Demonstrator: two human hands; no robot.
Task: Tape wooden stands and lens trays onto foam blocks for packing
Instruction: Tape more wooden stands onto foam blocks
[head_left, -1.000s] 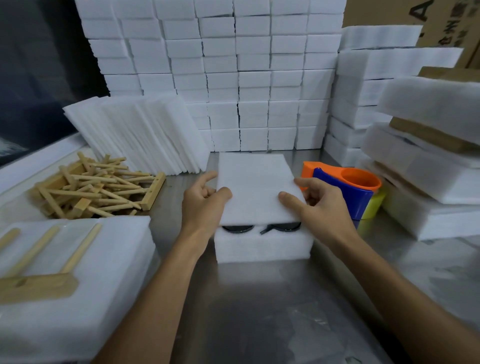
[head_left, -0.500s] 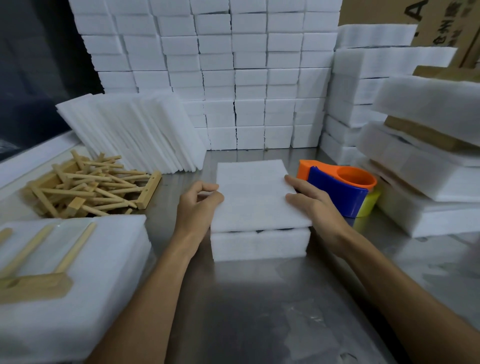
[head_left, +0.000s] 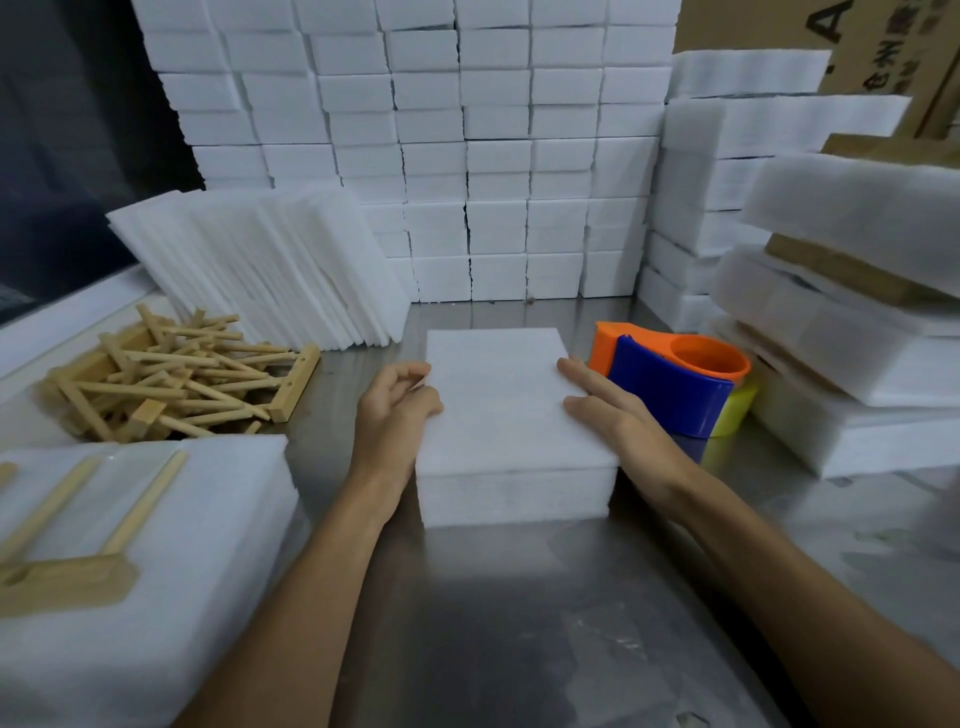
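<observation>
At your far left, well away from your fingers, a foam block (head_left: 171, 561) lies at the table's near corner with a wooden stand (head_left: 78, 545) on top of it, its two thin legs pointing away from you. Beyond that block, a loose pile of wooden sticks (head_left: 171, 379) sits on the steel table (head_left: 519, 623), and behind the pile a row of thin foam sheets (head_left: 270, 265) leans back toward the stacked wall of foam bricks (head_left: 493, 156). Your left hand (head_left: 395, 415) rests against the left edge of the foam stack (head_left: 509, 415) in the middle of the table, the fingers loosely curled with the thumb and fingertips touching the top sheet's rim; whether they actually pinch it cannot be told. That stack, a thin foam sheet lying flush on a thicker block, stands between your two hands, and whatever is beneath the top sheet is hidden. Your right hand (head_left: 618, 421) lies along the stack's right edge, fingers straight and close together, pressed flat against the foam. Just beyond those right fingers, nearly touching the back of the hand, stands an orange and blue tape dispenser (head_left: 675, 379) holding a yellowish roll. Farther right, apart from your hand, finished foam packs (head_left: 852, 322) are piled unevenly, wooden pieces showing between their layers, with a cardboard box (head_left: 872, 52) behind them in the top corner.
</observation>
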